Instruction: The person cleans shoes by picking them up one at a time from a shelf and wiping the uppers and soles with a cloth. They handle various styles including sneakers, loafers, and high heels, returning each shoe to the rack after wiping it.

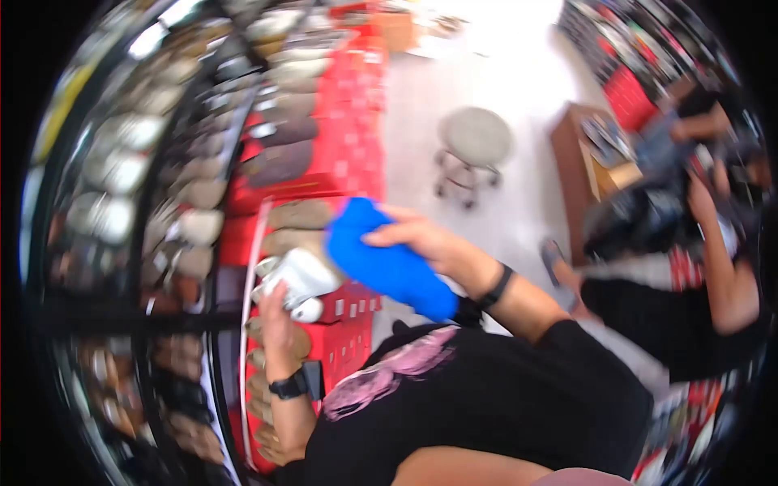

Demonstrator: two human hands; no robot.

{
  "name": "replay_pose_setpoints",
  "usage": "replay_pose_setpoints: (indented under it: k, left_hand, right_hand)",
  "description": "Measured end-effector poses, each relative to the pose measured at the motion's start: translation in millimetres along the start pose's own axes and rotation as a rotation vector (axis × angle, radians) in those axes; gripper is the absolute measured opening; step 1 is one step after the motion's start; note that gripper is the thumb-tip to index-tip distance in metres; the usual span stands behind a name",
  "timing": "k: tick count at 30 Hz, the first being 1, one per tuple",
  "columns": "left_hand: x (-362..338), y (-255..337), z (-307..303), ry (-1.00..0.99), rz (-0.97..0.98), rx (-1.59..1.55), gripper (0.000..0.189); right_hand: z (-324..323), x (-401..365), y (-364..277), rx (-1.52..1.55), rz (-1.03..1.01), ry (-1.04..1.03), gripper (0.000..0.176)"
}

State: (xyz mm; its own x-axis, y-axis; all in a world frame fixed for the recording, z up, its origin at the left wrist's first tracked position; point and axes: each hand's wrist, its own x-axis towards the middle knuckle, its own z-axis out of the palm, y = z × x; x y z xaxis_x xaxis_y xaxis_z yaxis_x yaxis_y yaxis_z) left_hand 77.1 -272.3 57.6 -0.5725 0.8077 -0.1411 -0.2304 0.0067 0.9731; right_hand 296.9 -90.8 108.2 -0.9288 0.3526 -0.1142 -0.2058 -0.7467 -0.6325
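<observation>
A bright blue cloth (385, 263) hangs from my right hand (417, 239), whose thumb and fingers are closed on it. To its left, my left hand (277, 312) is at a white shoe (301, 278) on top of the red boxes, its fingers against the shoe's near side. Blur hides whether those fingers grip the shoe or only touch it. Brown shoes (300, 214) lie just beyond the white one, and more tan shoes stand in a row below my left hand.
Shelves of shoes (113, 170) fill the left side, beside stacked red boxes (352, 121). A round wheeled stool (476, 136) stands ahead. At the right, people sit near a brown bench (571, 174) and a black plastic bag (636, 215).
</observation>
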Motion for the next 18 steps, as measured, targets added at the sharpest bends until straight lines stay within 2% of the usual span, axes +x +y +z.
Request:
replay_pose_setpoints:
  k: [3,4,6,8,10,14,18]
  left_hand:
    - [-5,29,-10,0.096,0.166,0.31,0.033]
    - [-2,36,-21,0.116,0.171,0.405,0.037]
    - [-3,65,-32,0.235,0.156,0.842,0.054]
    - [-9,91,-31,0.227,0.338,0.775,0.061]
    - [-15,121,-39,0.221,0.293,1.006,0.062]
    - [-22,170,-75,0.236,0.401,1.189,0.066]
    - [-9,217,-102,0.252,0.442,1.398,0.065]
  right_hand:
    - [4,-6,10,-0.134,0.03,0.002,0.046]
    - [9,-6,14,-0.179,0.042,0.02,0.049]
    - [18,5,22,-0.224,0.084,-0.029,0.051]
    - [32,19,32,-0.236,0.138,-0.102,0.052]
    - [45,33,44,-0.278,0.173,-0.131,0.053]
    - [94,65,66,-0.293,0.158,-0.174,0.054]
    - [136,107,91,-0.229,0.113,-0.178,0.043]
